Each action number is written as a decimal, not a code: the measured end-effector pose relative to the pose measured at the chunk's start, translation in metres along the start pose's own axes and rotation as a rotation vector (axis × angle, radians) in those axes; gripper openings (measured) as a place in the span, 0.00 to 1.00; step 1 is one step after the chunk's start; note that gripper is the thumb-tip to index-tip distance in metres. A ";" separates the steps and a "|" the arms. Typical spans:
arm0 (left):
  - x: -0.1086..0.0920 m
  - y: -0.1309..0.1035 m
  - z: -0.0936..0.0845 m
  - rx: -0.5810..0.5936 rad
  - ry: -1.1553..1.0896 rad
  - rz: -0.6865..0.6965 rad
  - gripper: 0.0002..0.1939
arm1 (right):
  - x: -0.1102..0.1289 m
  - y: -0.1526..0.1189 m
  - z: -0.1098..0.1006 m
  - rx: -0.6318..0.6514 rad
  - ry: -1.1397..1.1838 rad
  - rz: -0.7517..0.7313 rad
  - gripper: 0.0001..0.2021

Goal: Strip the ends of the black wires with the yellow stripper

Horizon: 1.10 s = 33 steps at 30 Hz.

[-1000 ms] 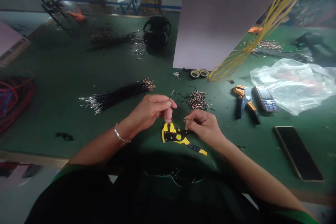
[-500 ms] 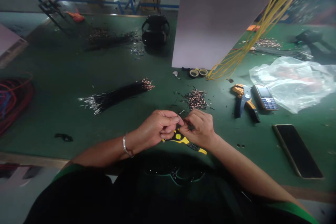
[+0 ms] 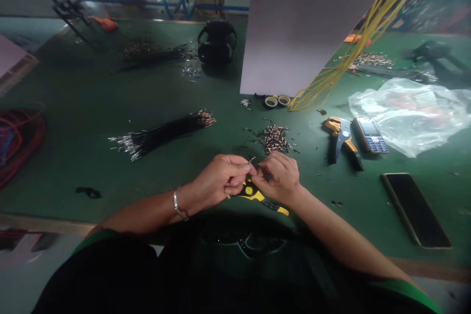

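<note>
Near the table's front edge my left hand point(image 3: 230, 174) pinches a small thin wire piece point(image 3: 251, 160), whose tip sticks up past the fingertips. My right hand point(image 3: 278, 176) is closed right beside it, fingertips nearly touching the left ones; what they hold is too small to make out. Under both hands lies a yellow and black hand tool point(image 3: 257, 194), partly hidden by them. Just beyond is a pile of short copper-ended pieces point(image 3: 274, 138). A bundle of black wires point(image 3: 164, 132) with silver and copper ends lies to the left.
On the green table point(image 3: 73, 157), blue-orange pliers point(image 3: 342, 140), a keypad phone point(image 3: 371, 135), a smartphone point(image 3: 415, 210) and a plastic bag point(image 3: 408, 115) lie right. Yellow wires point(image 3: 353, 54) hang beside a pale panel point(image 3: 287, 29). Tape rolls point(image 3: 271, 102) lie below it. A black headset point(image 3: 217, 44) stands farther back.
The wire tip between my fingers now points up and to the right more visibly. Both hands stay in nearly the same place, and the view has shifted slightly.
</note>
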State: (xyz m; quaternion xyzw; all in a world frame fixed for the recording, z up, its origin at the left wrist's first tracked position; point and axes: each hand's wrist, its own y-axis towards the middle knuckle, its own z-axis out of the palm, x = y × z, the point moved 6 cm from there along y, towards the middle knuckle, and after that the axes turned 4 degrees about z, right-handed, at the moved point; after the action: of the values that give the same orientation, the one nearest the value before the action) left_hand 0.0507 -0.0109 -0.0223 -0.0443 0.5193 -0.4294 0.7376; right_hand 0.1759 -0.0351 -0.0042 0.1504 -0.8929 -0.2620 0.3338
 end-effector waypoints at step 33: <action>-0.046 -0.025 0.011 -0.150 1.380 1.263 0.14 | -0.030 -0.004 0.007 0.146 0.195 0.550 0.04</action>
State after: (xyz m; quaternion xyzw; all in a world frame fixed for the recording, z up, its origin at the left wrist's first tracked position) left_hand 0.0407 0.0004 0.0290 0.4627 0.7963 0.1537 0.3581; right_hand 0.1937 -0.0225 -0.0269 -0.0490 -0.8804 -0.0810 0.4648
